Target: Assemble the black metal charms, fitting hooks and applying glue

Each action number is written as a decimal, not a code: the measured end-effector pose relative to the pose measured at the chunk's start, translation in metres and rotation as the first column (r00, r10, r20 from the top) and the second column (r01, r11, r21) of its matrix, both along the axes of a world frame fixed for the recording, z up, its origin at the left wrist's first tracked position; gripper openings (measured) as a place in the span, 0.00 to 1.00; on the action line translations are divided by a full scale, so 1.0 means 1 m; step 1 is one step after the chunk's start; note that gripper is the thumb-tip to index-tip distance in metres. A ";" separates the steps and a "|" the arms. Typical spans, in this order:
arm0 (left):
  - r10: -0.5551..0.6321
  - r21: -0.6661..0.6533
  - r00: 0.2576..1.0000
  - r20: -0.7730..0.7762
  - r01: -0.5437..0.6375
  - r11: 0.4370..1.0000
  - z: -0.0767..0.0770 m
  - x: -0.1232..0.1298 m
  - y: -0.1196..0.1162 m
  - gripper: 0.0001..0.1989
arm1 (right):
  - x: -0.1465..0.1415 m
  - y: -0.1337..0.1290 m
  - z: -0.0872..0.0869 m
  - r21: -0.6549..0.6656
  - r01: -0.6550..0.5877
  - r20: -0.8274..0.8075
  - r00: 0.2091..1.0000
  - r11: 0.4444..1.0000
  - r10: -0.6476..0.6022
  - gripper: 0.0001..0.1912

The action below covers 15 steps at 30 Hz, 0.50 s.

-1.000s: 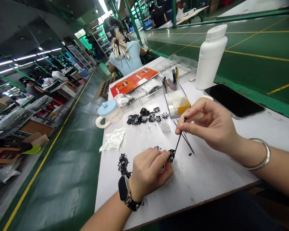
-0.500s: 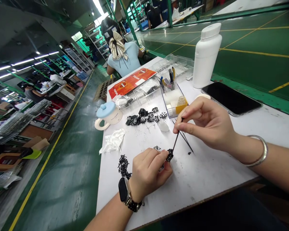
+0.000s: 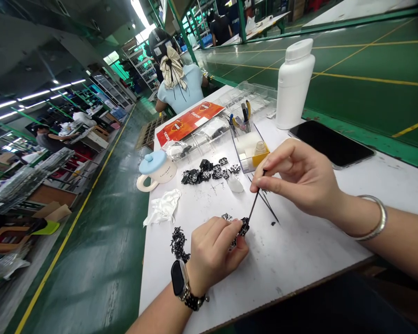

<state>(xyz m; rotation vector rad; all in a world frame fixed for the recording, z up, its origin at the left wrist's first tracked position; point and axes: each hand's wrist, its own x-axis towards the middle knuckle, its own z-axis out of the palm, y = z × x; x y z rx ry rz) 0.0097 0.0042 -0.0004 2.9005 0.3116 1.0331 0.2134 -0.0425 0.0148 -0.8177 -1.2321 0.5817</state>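
Note:
Pinched between the thumb and fingertips of my left hand (image 3: 216, 246) is a small black part with silver markings (image 3: 244, 226), held low over the table. My right hand (image 3: 296, 178) grips a thin dark rod (image 3: 254, 202), whose lower tip meets the top of that part. What the rod is, I cannot make out. Beneath my right hand lie dark tweezers (image 3: 270, 207), next to a tiny black scrap (image 3: 273, 223). A heap of thin black curled pieces (image 3: 178, 242) is left of my left hand. Farther back sit several black-and-silver parts (image 3: 205, 171).
A lidded mug (image 3: 162, 168) and crumpled white tissue (image 3: 163, 207) line the left edge. Behind are a clear tool box (image 3: 247, 144), plastic trays (image 3: 204, 137) and an orange-red card (image 3: 191, 121). At right stand a white bottle (image 3: 294, 86) and a phone (image 3: 330, 143). A person sits ahead.
The view has shifted slightly. Both hands keep their hold, and the rod's tip stays at the small black part.

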 end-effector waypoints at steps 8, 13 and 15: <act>-0.021 -0.021 0.999 0.030 0.022 1.000 0.000 0.000 0.000 0.16 | 0.056 0.015 0.002 0.428 0.683 0.191 0.572 0.592 -0.797 0.11; -0.013 -0.022 0.999 0.035 0.014 1.000 0.000 0.000 0.000 0.15 | 0.069 0.019 -0.002 0.334 0.761 0.310 0.468 0.556 -0.828 0.03; -0.012 -0.022 0.999 0.036 0.013 1.000 0.001 0.000 0.000 0.15 | 0.066 0.021 -0.005 0.375 0.736 0.374 0.437 0.564 -0.818 0.03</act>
